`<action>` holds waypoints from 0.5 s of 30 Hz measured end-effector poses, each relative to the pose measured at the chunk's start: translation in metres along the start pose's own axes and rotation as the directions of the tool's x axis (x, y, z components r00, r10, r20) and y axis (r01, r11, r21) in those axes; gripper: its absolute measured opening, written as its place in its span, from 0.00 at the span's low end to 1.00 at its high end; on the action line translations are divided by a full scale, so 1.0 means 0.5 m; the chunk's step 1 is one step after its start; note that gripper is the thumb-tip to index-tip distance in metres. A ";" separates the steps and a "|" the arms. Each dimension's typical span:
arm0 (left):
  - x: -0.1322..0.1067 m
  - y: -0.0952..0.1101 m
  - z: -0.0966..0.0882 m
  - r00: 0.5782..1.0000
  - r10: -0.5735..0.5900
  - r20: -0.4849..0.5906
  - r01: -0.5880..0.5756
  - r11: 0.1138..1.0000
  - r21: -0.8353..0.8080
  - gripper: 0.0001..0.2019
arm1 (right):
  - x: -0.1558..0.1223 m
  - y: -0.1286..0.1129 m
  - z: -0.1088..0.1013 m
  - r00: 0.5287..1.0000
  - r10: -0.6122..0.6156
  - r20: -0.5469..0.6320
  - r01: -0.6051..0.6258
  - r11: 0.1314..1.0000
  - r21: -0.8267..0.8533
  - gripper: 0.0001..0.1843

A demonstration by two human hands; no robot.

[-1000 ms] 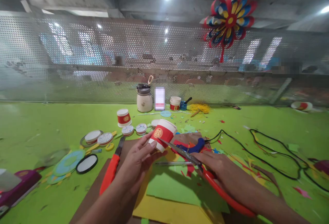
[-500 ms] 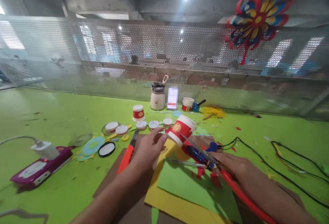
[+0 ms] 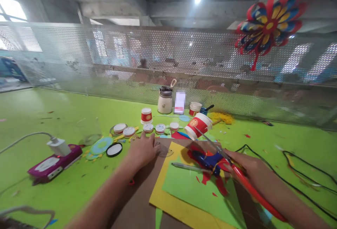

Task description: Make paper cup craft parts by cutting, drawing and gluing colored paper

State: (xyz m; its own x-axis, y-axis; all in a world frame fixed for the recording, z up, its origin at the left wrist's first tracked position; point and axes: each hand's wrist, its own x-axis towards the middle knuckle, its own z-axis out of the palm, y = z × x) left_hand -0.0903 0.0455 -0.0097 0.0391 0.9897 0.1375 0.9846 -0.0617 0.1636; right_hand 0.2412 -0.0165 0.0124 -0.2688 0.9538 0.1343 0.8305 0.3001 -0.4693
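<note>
- Since a second ago, the left hand (image 3: 143, 152) has let go of the red-and-white paper cup (image 3: 195, 123) and moved toward the bench's left edge; the view has swung left too.
- That cup is raised and tilted, against one blade of the scissors (image 3: 240, 178), above the bench (image 3: 58, 113).
- The right hand (image 3: 244, 167) grips the scissors' red handles; the two blades stand wide apart, the lower one over the green sheet (image 3: 195, 194).
- The left hand, fingers bent downward, is near the brown board's far-left corner; whether anything is under it, I cannot tell.
- The green sheet lies on a yellow sheet (image 3: 160, 197), itself on the brown board (image 3: 139, 204).
- A blue tool (image 3: 212, 159) and red scraps (image 3: 205, 178) lie at the green sheet's far side.
- Beyond the left hand, round white pieces (image 3: 129, 131) lie in a row, with a second cup (image 3: 146, 116) behind them.
- Toward the bench's far edge stand a pale jar (image 3: 165, 105) and a third cup (image 3: 195, 108).
- A purple power strip (image 3: 52, 166) lies toward the bench's left edge.
</note>
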 end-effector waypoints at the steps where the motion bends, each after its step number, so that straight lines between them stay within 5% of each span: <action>1: 0.000 0.001 0.002 1.000 -0.006 0.000 0.006 1.000 0.015 0.28 | 0.000 0.002 0.001 1.000 -0.004 -0.006 0.004 1.000 -0.007 0.24; 10: -0.009 0.015 0.027 0.996 0.094 -0.002 -0.094 0.992 0.083 0.31 | 0.006 -0.017 -0.004 1.000 0.009 -0.019 -0.010 0.998 -0.059 0.24; 15: 0.022 -0.027 0.018 0.999 -0.033 -0.035 0.038 0.990 0.138 0.32 | 0.006 0.000 0.011 0.999 -0.033 -0.013 0.031 0.994 -0.106 0.26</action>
State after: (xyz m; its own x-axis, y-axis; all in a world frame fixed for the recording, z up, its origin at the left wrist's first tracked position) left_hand -0.1015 0.0582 -0.0189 0.0006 0.9862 0.1656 0.9995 -0.0061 0.0322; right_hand 0.2378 -0.0139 0.0080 -0.2891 0.9436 0.1611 0.8689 0.3293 -0.3696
